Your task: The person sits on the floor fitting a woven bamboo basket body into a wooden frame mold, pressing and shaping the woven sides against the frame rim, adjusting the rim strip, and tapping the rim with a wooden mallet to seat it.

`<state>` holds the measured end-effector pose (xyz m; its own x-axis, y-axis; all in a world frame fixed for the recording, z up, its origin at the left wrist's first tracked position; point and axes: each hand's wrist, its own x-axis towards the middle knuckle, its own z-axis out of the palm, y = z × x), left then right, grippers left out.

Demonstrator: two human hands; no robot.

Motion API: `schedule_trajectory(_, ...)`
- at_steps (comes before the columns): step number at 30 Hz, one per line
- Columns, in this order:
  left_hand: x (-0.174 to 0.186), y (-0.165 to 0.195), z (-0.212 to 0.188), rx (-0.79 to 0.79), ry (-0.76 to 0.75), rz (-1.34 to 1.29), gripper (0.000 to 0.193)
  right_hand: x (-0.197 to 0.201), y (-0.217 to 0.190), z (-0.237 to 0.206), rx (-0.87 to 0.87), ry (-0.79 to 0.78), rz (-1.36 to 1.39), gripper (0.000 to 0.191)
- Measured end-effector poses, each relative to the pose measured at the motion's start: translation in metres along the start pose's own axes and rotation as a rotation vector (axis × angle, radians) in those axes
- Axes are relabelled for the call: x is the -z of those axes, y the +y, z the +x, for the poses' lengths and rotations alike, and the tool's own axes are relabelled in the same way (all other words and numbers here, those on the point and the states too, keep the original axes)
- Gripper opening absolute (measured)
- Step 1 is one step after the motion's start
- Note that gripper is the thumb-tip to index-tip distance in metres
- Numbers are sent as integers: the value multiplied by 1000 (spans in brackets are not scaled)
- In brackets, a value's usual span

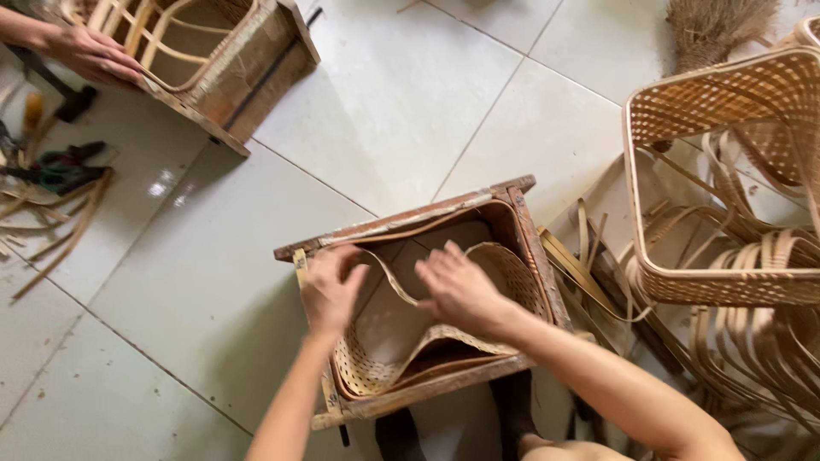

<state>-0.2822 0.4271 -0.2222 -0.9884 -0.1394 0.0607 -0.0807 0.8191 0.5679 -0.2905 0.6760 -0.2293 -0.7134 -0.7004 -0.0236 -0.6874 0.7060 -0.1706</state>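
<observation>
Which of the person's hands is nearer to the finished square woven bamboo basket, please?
Right. The right hand is inside the wooden frame, toward the woven bamboo basket; the left hand grips the frame's far edge.

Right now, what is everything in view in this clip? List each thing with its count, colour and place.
wooden frame: one, brown, centre of floor
woven mat: one, tan, bent inside that frame
second wooden frame: one, brown, top left
co-worker's hand: one, on the second frame's edge
finished basket: one, tan open weave, right
loose bamboo strips: many, tan, lower right under the basket
broom: one, brown bristles, top right
hand tools: a few, dark and green, far left among strips
tiled floor: pale, throughout
left hand: fingers on the mat's left rim
right hand: pressing the mat's middle
</observation>
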Motion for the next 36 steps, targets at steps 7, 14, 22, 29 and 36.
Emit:
schedule_trajectory(7,-8,-48,53,19,-31,448,90,-59,-7,25,-164,-209,84,37)
schedule_trajectory(14,-24,-56,58,86,-77,646,88,-67,45,27,-83,203,45,36)
schedule_trajectory(22,-49,-76,84,-9,207,771,57,-62,19,74,-219,-184,130,19)
schedule_trajectory(29,-38,-76,85,-57,245,626,40,-69,3,100,-347,13,114,22)
schedule_trajectory(36,-32,-69,86,-33,211,665,33,-65,30,92,-69,166,-14,29)
